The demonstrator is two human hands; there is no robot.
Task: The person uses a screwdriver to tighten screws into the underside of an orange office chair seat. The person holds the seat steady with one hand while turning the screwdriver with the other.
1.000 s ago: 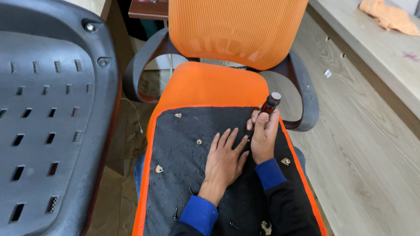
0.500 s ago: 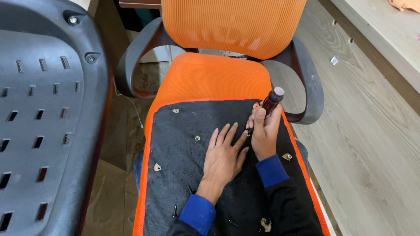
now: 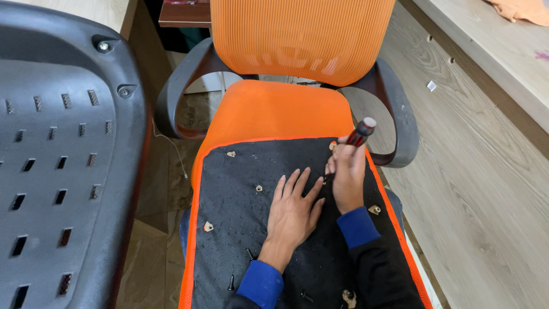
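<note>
Black fabric stapled over an orange-edged seat panel [image 3: 240, 229] fills the near middle of the view, and both bare hands work on it. The right hand [image 3: 347, 177] is closed in a fist around a screwdriver with a red-and-black handle and pale end cap [image 3: 361, 131]. The tool's long axis runs steeply, tilted from upright: the handle end points up and to the far right, while the working end points down and to the near left, into the fabric at a spot just left of the fist. Only the top of the handle shows above the curled fingers [image 3: 342, 153]; the shaft is mostly hidden below the hand, and the tip itself is too small to make out clearly.

The left hand [image 3: 294, 209] lies flat on the black fabric, palm down, its fingers spread and holding nothing. Its fingertips reach to just beside the place where the tool meets the panel, close to the right hand.

The panel rests across an orange mesh office chair with grey armrests [image 3: 297, 40]. Small pale torn spots dot the fabric. A large dark grey perforated plastic shell [image 3: 63, 160] stands at the left, and wooden flooring [image 3: 480, 189] runs along the right.
</note>
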